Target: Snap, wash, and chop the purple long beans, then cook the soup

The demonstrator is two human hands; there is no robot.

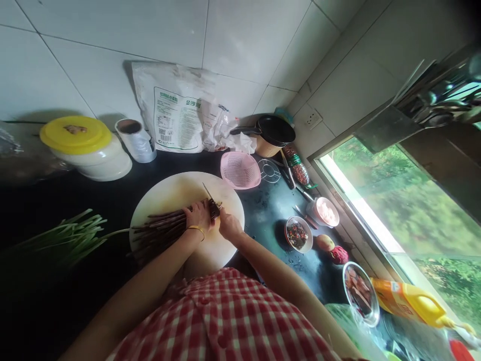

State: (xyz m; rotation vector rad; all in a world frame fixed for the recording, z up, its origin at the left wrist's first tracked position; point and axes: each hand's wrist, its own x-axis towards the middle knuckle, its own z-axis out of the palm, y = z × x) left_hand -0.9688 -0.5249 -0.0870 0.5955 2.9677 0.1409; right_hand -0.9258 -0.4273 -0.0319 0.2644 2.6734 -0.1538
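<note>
A round white cutting board (169,193) lies on the dark counter. A bundle of dark purple stalks (161,228) lies across it. My left hand (198,216), with a gold bangle on the wrist, is closed over the bundle near its cut end and holds it down. My right hand (228,225) is closed on the handle of a knife (209,194), and the blade stands at the end of the stalks, beside my left fingers.
Green leafy stalks (63,238) lie left of the board. Behind it are a yellow-lidded white pot (84,148), a printed bag (176,113), a pink strainer (240,170) and a black pan (276,131). Small bowls (298,234), a plate (361,293) and an oil bottle (408,301) line the window side.
</note>
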